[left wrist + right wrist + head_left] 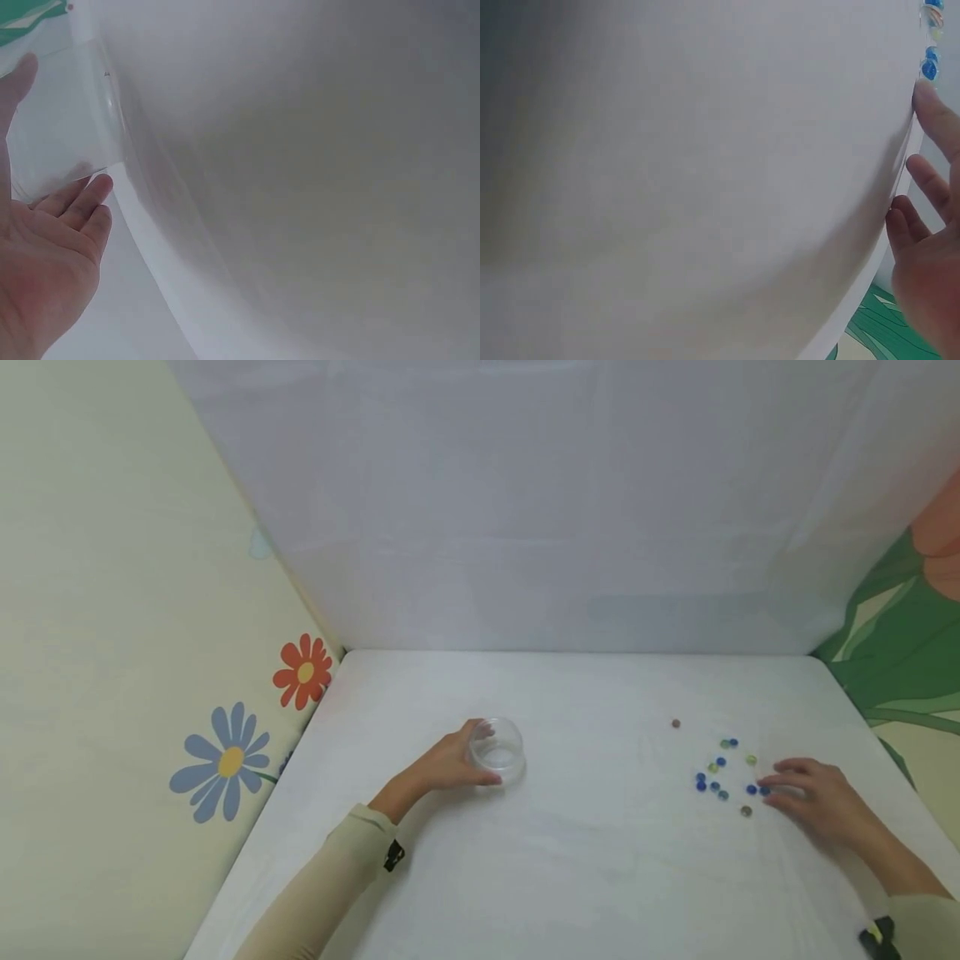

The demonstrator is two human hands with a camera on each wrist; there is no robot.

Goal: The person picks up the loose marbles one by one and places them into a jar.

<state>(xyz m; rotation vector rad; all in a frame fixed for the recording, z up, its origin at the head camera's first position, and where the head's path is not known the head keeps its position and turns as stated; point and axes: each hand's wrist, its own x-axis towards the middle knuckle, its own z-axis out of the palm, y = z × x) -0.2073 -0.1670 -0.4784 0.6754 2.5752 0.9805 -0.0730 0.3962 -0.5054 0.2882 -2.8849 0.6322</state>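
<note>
Clear cup point(504, 750) in left hand point(450, 762), fingers clasped around it, beads point(721, 762) by loose-fingered right hand point(819, 792)

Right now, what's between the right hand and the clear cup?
Head view: scattered marbles near the right hand, then bare white tabletop up to the clear cup.

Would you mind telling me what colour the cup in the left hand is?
The cup is clear and colourless; the head view shows it best.

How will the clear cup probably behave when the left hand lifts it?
The clear cup is probably light, since no contents show inside. Its walls look smooth, so it may slip in the left hand. Being round, it could roll if tipped.
</note>
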